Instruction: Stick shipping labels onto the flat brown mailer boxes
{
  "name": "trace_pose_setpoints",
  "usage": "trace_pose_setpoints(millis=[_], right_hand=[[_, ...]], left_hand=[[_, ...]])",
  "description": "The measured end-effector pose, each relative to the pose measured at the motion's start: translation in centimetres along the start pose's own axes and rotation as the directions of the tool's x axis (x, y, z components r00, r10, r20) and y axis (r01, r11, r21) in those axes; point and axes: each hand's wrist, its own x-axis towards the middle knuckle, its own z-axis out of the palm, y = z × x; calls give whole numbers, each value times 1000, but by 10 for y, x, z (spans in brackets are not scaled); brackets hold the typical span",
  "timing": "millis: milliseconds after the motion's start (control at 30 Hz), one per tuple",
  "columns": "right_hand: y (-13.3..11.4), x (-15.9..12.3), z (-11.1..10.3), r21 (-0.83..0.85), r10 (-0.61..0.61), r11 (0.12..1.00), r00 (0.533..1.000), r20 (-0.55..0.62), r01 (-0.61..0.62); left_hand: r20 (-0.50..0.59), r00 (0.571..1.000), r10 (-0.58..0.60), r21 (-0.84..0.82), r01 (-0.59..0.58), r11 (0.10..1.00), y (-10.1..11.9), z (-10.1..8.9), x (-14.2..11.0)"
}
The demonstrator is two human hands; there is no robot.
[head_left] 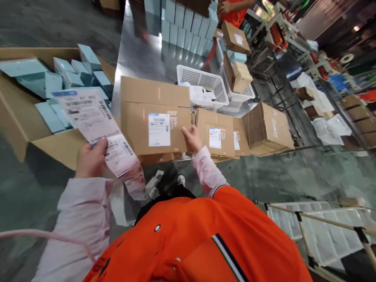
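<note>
Your left hand (91, 158) is pinching the printed label strip (94, 117) at about 10 o'clock, and that edge grip keeps the print clear. Your right hand (191, 139) is on the flat cardboard carton (138, 125) around 12, can't tell if it's gripping.

The left hand (91, 158) is curled closed, low at left, while the right hand (191, 139) reaches forward, wrist bent, its fingers (185, 133) angled downward.
</note>
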Motion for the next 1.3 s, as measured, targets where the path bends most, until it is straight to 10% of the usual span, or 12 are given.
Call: trace_pose_setpoints(millis=[133,233,300,367,467,567,700,900,1100,1300], right_hand=[[-36,0,-148,-131,-83,990,983,-166,62],[-52,-9,-194,-459,-94,883,919,-383,-101],[-48,-18,-165,-547,-61,827,945,-321,-132],[-31,-32,-100,-448,37,894,999,20,-24],[5,-61,9,-59,69,997,864,498,-45],[34,-89,72,112,75,985,918,389,-128],[38,-94,87,8,105,992,876,470,-124],[14,-66,85,-274,9,952,880,475,139],[29,-63,94,-324,-54,915,867,495,241],[61,12,137,-441,-131,835,898,419,328]], left_hand=[[151,988,-13,-11,15,1000,-17,-23,-27],[222,973,-70,-59,85,995,-43,-15,-36],[269,958,-95,-61,115,991,-60,3,-46],[324,941,-96,-36,113,993,-73,23,-59],[481,870,-108,73,83,994,-85,40,-73],[559,826,-76,91,29,995,-87,35,-71],[322,946,-26,17,22,1000,-86,20,-54],[268,963,-3,-19,8,1000,-111,27,-56],[-18,1000,-8,22,9,1000,-149,44,-59],[307,891,-336,-80,376,923,-194,37,-39]])
